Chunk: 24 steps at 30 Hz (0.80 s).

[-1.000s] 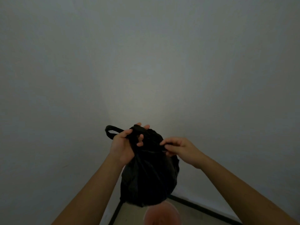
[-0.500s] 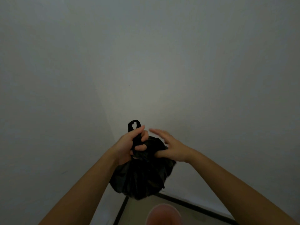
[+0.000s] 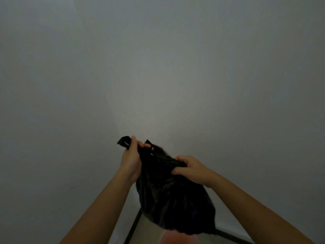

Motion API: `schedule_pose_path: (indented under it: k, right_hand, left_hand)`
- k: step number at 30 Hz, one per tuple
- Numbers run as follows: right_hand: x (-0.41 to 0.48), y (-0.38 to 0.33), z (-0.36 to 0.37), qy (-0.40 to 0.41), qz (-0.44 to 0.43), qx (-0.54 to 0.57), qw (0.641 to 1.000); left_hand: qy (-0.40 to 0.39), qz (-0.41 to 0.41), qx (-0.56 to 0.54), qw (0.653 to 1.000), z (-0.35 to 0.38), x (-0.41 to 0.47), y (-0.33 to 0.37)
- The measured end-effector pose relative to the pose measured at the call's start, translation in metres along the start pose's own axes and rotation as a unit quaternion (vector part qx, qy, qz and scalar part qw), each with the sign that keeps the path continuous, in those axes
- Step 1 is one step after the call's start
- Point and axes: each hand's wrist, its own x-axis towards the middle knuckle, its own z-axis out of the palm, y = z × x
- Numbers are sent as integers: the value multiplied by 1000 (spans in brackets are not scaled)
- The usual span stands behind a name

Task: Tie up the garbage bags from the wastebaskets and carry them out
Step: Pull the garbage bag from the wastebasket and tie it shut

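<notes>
Tying stage, by the look of it: garbage bag (image 3: 172,199) held up at lower centre of frame, over a pinkish wastebasket (image 3: 177,238) at the bottom edge, touching or not cannot tell; gripped by left hand (image 3: 131,162), fingers curled tight round one handle, loop (image 3: 123,140) sticking out to the upper left of the fist; pinched on the opposite side by right hand (image 3: 193,170), fingers curled into bunched plastic; no knot visible. To do well: draw both handles up evenly; cross once, tuck under, cinch low against the contents; go gently, likely thin plastic; pale wall (image 3: 158,67) behind.
</notes>
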Motion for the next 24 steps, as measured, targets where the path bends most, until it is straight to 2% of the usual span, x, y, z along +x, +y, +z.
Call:
schedule_pose_path:
  k: [1, 3, 6, 9, 12, 15, 17, 19, 22, 24]
  right_hand:
    - [-2, 0, 1, -32, 17, 17, 999]
    - [-5, 0, 2, -89, 52, 43, 994]
    - [-9, 3, -2, -121, 137, 96, 978]
    - [-6, 2, -7, -72, 171, 113, 976]
    - [3, -7, -5, -10, 131, 197, 972]
    - [14, -14, 2, 74, 72, 300, 948]
    - [20, -21, 6, 123, 48, 416, 900]
    - [22, -27, 13, 149, 39, 535, 831]
    - [26, -31, 22, 164, 64, 641, 747]
    - [26, -28, 13, 224, 85, 664, 709]
  left_hand:
    - [-15, -12, -73, 997, 0, -1, -1]
    - [-50, -44, -145, 987, 2, -4, -1]
    - [-78, -58, -135, 986, 7, -10, -2]
    - [-108, -40, -73, 991, 10, -12, -2]
    - [-155, -26, 2, 988, 11, -12, -3]
    - [-175, -10, 64, 982, 14, -15, -7]
    - [-162, -3, 89, 983, 14, -16, -10]
    - [-127, 0, 51, 991, 16, -18, -13]
    - [-88, 3, -126, 988, 16, -17, -12]
    - [-22, -14, -203, 979, 4, -11, -7]
